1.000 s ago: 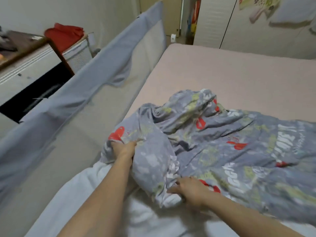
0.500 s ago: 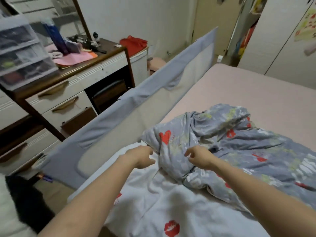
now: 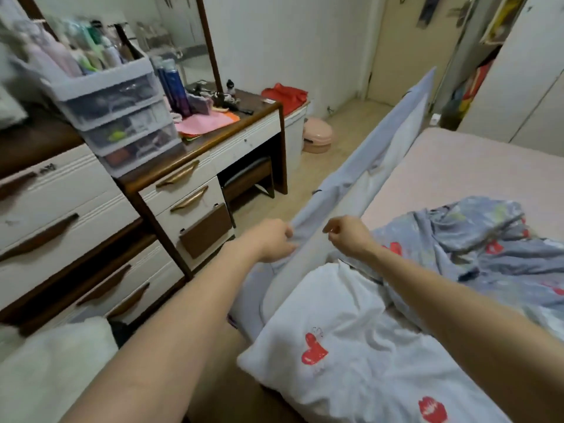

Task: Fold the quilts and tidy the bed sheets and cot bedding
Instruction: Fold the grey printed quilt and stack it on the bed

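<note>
Along the wall on our left stands a dresser (image 3: 195, 166) with brass handles, a mirror (image 3: 180, 35) above it and a clear drawer unit (image 3: 116, 117) on its top, loaded with bottles; pink paper (image 3: 204, 123) lies beside the unit. Further back, red cloth (image 3: 285, 94) sits on a white box, and a pink tub (image 3: 317, 138) rests on the floor near it.

Between floor and bed (image 3: 457, 175) runs the grey rail (image 3: 360, 178), its cover sagging in folds. We have both arms stretched toward its near end. Our left hand (image 3: 273, 241) touches the rail's top edge, fingers curled against the cloth; whether they actually pinch it we cannot tell. Our right hand (image 3: 346, 236) hovers just beside the rail, fingers loosely bent, holding nothing, clear of the fabric.

Our quilt (image 3: 476, 239), grey with red prints, lies crumpled on the pink sheet to the right, well behind the right wrist. Its white side (image 3: 351, 346), with red heart and lip marks, spreads under our right forearm at the near bed edge
</note>
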Motion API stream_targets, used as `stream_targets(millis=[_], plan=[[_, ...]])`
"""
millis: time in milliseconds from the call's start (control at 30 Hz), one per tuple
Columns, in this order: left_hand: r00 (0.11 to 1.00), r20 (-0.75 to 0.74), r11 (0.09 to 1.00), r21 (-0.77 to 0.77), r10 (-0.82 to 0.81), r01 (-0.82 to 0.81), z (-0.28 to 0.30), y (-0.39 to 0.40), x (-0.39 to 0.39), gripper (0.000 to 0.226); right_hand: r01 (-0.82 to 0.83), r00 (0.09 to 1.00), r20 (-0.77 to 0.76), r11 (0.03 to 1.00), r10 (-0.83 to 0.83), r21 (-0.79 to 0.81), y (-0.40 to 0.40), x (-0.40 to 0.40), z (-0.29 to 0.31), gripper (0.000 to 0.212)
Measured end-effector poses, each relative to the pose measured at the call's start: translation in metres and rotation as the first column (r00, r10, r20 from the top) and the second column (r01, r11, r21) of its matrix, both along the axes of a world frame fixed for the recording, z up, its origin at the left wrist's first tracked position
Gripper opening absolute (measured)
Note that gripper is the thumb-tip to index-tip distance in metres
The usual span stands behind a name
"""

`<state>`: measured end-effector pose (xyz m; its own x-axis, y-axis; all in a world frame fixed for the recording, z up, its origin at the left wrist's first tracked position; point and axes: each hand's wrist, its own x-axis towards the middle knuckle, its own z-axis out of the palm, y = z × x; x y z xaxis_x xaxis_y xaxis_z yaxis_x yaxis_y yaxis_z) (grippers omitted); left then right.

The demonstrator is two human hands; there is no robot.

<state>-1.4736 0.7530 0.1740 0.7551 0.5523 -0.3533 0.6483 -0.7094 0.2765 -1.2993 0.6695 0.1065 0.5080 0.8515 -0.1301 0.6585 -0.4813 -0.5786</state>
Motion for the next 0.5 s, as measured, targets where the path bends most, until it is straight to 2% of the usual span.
stream_targets(millis=[33, 100, 200, 367, 500], plan=[[0.999, 0.033, 1.0, -0.014, -0.01, 0.01, 0.001, 0.008, -0.01, 0.034, 0.022, 1.0, 0.002, 1.0, -0.022, 0.015, 0.008, -0.012, 0.0, 0.031], [0.999, -0.004, 0.997, -0.063, -0.048, 0.048, 0.0, 0.034, -0.033, 0.024, 0.04, 0.999, -0.025, 0.999, -0.04, -0.008, 0.023, -0.045, -0.001, 0.031], [0.988, -0.067, 0.989, -0.043, -0.141, 0.139, 0.0, 0.072, -0.029, 0.037, 0.113, 0.993, -0.028, 0.993, -0.114, -0.038, 0.033, -0.054, -0.003, 0.031], [0.967, 0.049, 0.965, -0.07, -0.249, 0.252, -0.01, 0.107, 0.038, 0.032, 0.385, 0.922, -0.017, 0.919, -0.388, -0.089, 0.012, 0.001, -0.015, 0.025], [0.931, 0.01, 0.929, -0.069, -0.364, 0.364, -0.02, 0.126, 0.091, 0.035, 0.521, 0.85, -0.027, 0.846, -0.527, -0.115, 0.0, 0.05, -0.04, 0.021]])
